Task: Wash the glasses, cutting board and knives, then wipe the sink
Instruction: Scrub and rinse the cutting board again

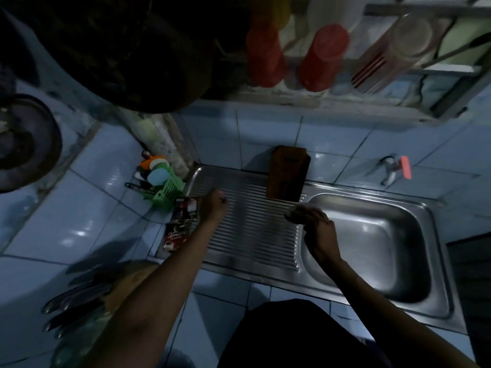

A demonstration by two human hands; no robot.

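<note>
My right fingers (pixel 305 212) are gripping a pale crumpled cloth (pixel 301 209) at the ribbed steel drainboard (pixel 252 227) edge, the steel sink basin (pixel 372 245) lying just rightward; left fingers (pixel 216 199) are curling on nothing.

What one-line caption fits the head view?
Right hand wipes the ribbed drainboard with a cloth; left hand holds sachets; cutting board leans on the wall.
</note>
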